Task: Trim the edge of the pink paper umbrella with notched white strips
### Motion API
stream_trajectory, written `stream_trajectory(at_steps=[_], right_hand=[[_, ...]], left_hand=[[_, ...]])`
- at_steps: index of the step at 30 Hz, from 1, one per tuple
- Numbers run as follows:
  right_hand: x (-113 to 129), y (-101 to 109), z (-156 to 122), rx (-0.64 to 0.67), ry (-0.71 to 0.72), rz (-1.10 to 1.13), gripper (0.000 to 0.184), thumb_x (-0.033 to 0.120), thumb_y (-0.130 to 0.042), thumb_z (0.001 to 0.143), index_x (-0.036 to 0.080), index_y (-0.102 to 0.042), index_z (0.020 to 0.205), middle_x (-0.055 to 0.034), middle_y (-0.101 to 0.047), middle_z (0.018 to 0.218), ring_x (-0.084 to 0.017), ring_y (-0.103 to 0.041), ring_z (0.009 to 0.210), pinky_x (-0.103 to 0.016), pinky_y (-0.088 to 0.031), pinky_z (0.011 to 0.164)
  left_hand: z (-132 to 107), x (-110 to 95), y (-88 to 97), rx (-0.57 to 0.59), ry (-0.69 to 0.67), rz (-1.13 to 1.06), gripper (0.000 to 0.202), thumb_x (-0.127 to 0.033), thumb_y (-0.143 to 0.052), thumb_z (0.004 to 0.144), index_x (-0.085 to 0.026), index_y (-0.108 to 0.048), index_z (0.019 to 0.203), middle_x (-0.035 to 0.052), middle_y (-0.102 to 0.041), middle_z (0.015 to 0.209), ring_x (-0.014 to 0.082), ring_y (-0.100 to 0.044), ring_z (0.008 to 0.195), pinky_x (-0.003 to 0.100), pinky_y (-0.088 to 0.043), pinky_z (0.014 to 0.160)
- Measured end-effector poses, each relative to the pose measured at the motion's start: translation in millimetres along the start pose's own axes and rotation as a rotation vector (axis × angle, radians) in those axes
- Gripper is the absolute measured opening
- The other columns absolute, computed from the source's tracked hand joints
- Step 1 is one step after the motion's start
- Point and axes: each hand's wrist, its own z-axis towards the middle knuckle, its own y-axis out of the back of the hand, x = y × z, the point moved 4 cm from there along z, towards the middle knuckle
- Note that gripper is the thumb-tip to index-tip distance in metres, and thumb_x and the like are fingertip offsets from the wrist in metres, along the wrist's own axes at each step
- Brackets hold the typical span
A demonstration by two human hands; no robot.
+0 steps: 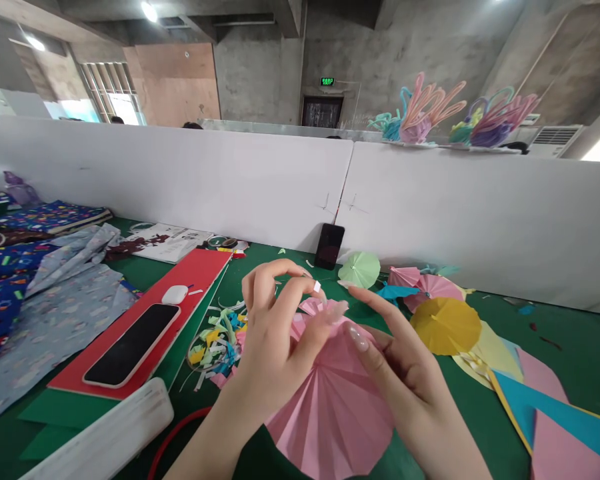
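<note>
Pink pleated umbrella (330, 407) pinched at its 12 o'clock tip by my left hand (270, 340), right hand (410, 387) gripping its 3 o'clock edge; slack pinch could spring pleats open.

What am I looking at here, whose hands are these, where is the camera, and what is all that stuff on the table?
There is no machine here. A person wears one camera on the head, looking forward and down, so the two bare hands are that person's own. The left hand pinches the top of a pink pleated paper umbrella. The right hand touches it with fingers stretched out. They work over a green table with a white partition behind it. To the left, a phone lies on a red sheet, beside a heap of paper scraps. To the right lie a yellow paper umbrella and a green paper umbrella.
</note>
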Motion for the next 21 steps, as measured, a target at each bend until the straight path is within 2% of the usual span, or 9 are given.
stream_trajectory(at_steps=[3,7,11,13,15,16,18,21], right_hand=[[-1,-1,0,0.014,-0.005,0.022,0.038,0.041,-0.043,0.094,0.034,-0.039,0.131,0.0055,-0.050,0.058,-0.012,-0.034,0.045,-0.021,-0.032,0.040],[-1,-2,0,0.031,-0.028,0.039,0.039,0.042,-0.045,0.093,0.031,-0.041,0.131,0.0077,-0.036,0.053,-0.011,-0.027,0.044,-0.022,-0.025,0.039],[-3,1,2,0.049,-0.060,0.016,0.039,0.043,-0.046,0.092,0.027,-0.046,0.128,0.0088,-0.030,0.052,-0.010,-0.024,0.041,-0.022,-0.021,0.037],[-4,3,4,0.057,-0.054,-0.017,0.035,0.043,-0.047,0.092,0.025,-0.054,0.122,0.0070,-0.037,0.052,-0.011,-0.035,0.043,-0.022,-0.028,0.039],[-4,4,6,0.052,-0.030,-0.051,0.030,0.041,-0.049,0.091,0.022,-0.063,0.110,0.0010,-0.055,0.063,-0.015,-0.053,0.058,-0.023,-0.041,0.049],[-3,4,7,0.051,-0.015,-0.065,0.028,0.040,-0.050,0.091,0.021,-0.066,0.105,-0.0019,-0.062,0.072,-0.017,-0.058,0.068,-0.024,-0.046,0.057],[-2,3,8,0.062,-0.001,-0.078,0.027,0.037,-0.050,0.091,0.020,-0.069,0.100,-0.0046,-0.069,0.084,-0.019,-0.062,0.077,-0.026,-0.049,0.068],[-2,0,7,0.108,-0.004,-0.055,0.028,0.035,-0.048,0.092,0.020,-0.069,0.103,-0.0050,-0.072,0.090,-0.018,-0.063,0.075,-0.027,-0.050,0.071]], left_hand=[[2,-1,-1.3,0.067,-0.027,0.019,0.011,-0.032,-0.059,0.087,-0.023,-0.053,0.083,0.0041,-0.045,0.105,0.0221,-0.040,0.104,0.038,-0.042,0.085],[4,0,-5.2,0.096,-0.035,-0.065,0.013,-0.018,-0.055,0.088,-0.022,-0.050,0.076,0.0026,-0.048,0.097,0.0187,-0.044,0.097,0.032,-0.046,0.078],[4,7,-2.4,0.056,0.016,-0.121,0.013,-0.026,-0.054,0.090,-0.023,-0.052,0.078,0.0023,-0.048,0.098,0.0184,-0.047,0.099,0.033,-0.045,0.080],[3,11,4.2,-0.001,0.047,-0.118,0.024,-0.036,-0.039,0.096,-0.024,-0.055,0.082,0.0031,-0.048,0.104,0.0193,-0.045,0.105,0.036,-0.043,0.084],[1,12,11.7,-0.034,0.041,-0.143,0.043,-0.041,-0.021,0.099,-0.026,-0.056,0.079,0.0027,-0.047,0.106,0.0196,-0.044,0.107,0.038,-0.041,0.087],[1,11,13.9,-0.011,0.030,-0.168,0.052,-0.043,-0.013,0.099,-0.026,-0.055,0.074,0.0024,-0.046,0.106,0.0197,-0.043,0.108,0.038,-0.040,0.087],[-1,6,13.6,0.118,0.004,-0.201,0.060,-0.045,-0.004,0.098,-0.025,-0.052,0.068,0.0020,-0.046,0.107,0.0196,-0.042,0.109,0.038,-0.040,0.087],[-3,-4,6.0,0.314,-0.033,-0.158,0.054,-0.040,-0.006,0.099,-0.023,-0.047,0.069,0.0016,-0.046,0.108,0.0187,-0.040,0.111,0.037,-0.040,0.087]])
